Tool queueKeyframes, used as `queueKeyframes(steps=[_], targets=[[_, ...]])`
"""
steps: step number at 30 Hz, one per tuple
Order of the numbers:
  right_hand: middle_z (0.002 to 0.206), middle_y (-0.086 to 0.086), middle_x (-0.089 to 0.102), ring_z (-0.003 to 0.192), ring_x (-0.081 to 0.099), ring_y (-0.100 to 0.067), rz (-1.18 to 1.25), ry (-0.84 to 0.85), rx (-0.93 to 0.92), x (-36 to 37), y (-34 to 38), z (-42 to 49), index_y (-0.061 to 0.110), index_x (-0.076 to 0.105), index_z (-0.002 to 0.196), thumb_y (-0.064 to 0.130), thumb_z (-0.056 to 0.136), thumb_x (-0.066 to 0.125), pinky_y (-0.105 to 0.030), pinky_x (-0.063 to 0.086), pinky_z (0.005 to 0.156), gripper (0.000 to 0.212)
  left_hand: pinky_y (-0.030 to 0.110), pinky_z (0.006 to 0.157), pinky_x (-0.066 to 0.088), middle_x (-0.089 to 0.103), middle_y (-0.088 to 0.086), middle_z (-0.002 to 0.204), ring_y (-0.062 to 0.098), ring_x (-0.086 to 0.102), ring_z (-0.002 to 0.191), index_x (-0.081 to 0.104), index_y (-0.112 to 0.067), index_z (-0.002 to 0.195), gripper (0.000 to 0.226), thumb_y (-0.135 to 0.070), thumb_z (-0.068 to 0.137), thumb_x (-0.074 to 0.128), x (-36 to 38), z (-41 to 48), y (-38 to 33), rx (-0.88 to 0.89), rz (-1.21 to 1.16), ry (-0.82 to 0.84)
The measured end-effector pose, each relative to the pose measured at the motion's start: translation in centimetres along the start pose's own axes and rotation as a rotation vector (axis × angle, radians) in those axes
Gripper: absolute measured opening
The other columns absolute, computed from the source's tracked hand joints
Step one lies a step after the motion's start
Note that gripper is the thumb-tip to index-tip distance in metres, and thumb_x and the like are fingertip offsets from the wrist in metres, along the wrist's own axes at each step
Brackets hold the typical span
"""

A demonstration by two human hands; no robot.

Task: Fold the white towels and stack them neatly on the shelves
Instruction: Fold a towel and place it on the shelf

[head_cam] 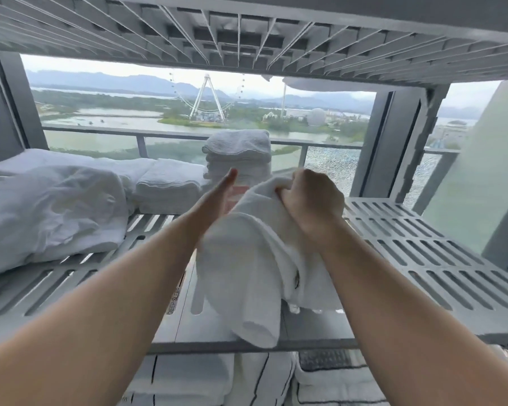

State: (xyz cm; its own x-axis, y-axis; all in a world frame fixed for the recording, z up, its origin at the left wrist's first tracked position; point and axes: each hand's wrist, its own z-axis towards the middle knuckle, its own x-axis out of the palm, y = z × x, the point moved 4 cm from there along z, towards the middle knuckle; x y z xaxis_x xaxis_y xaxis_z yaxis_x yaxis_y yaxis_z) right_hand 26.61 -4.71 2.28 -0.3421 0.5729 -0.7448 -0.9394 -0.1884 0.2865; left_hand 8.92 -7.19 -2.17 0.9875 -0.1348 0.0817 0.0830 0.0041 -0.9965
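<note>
The person stands at a grey slatted shelf (423, 247) in front of a window, both bare forearms stretched out over it. The right hand (311, 200) is clenched around the top of a white towel (247, 268), which hangs loose and bunched from that fist, its lower end drooping over the front edge of the shelf. The left hand (214, 197) is flat and released, fingers straight and together, held just beside the towel's left side without gripping it; it looks ready to smooth or crease the cloth, though that is a guess. The towel in hand is not yet folded. Some of the job appears done: a tall stack of folded towels (238, 153) stands at the back of the shelf near the middle, and a lower folded pile (167, 186) sits just to its left. Further left lies a rumpled heap of white linen (50, 212), unfolded or only loosely so, which probably still needs attention. Below the shelf edge, more folded white cloth with dark stripes (255, 379) shows on a lower level. The right half of the shelf is bare, so there is room for more stacks. On balance the work seems partway through.
</note>
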Motion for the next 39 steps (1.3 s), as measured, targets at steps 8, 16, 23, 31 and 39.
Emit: queueKeyframes(steps=[8, 16, 23, 31, 39], targets=[[0.107, -0.005, 0.074, 0.105, 0.066, -0.027, 0.232, 0.288, 0.02, 4.4, 1.5, -1.7, 0.023, 0.072, 0.106, 0.046, 0.085, 0.064, -0.032, 0.049, 0.085, 0.032, 0.035, 0.09, 0.055, 0.069, -0.002, 0.112, 0.019, 0.067, 0.102, 0.055, -0.03, 0.131, 0.064, -0.021, 0.072, 0.077, -2.0, -1.0, 1.7, 0.078, 0.811, -0.059], [0.127, -0.013, 0.062, 0.121, 0.058, -0.032, -0.06, 0.491, 0.062, 3.2, 1.4, -3.3, 0.011, 0.054, 0.125, 0.022, 0.082, 0.064, -0.038, 0.05, 0.093, 0.046, 0.036, 0.086, 0.049, 0.07, 0.007, 0.107, 0.03, 0.063, 0.104, 0.063, -0.019, 0.111, 0.028, -0.018, 0.083, 0.061, -2.2, 0.6, 1.6, 0.197, 1.033, -0.263], [0.131, -0.013, 0.059, 0.123, 0.056, -0.031, -0.018, 0.466, 0.096, 3.7, 0.1, -5.1, 0.01, 0.049, 0.129, 0.016, 0.089, 0.052, -0.04, 0.047, 0.097, 0.041, 0.034, 0.072, 0.044, 0.06, 0.005, 0.106, 0.032, 0.063, 0.097, 0.073, -0.033, 0.107, 0.027, -0.047, 0.088, 0.059, -0.4, 0.3, -0.3, 0.442, 1.435, -0.643], [0.114, -0.014, 0.068, 0.108, 0.062, -0.034, 0.112, 0.298, 0.119, 2.8, -3.2, -3.3, 0.012, 0.065, 0.114, 0.023, 0.09, 0.057, -0.032, 0.043, 0.079, 0.028, 0.034, 0.086, 0.05, 0.065, 0.009, 0.122, 0.027, 0.06, 0.111, 0.056, -0.012, 0.129, 0.074, -0.059, 0.075, 0.07, 2.8, 1.1, 1.3, -0.005, 1.3, -0.255], [0.1, -0.016, 0.074, 0.095, 0.069, -0.031, 0.503, 0.458, 0.223, 3.4, -8.6, -1.5, 0.01, 0.074, 0.098, 0.019, 0.086, 0.065, -0.045, 0.057, 0.087, 0.018, 0.039, 0.102, 0.045, 0.045, 0.016, 0.145, 0.032, 0.049, 0.129, 0.0, -0.016, 0.159, 0.119, -0.052, 0.074, 0.075, 5.5, 1.5, 4.1, -0.005, 1.431, -0.191]])
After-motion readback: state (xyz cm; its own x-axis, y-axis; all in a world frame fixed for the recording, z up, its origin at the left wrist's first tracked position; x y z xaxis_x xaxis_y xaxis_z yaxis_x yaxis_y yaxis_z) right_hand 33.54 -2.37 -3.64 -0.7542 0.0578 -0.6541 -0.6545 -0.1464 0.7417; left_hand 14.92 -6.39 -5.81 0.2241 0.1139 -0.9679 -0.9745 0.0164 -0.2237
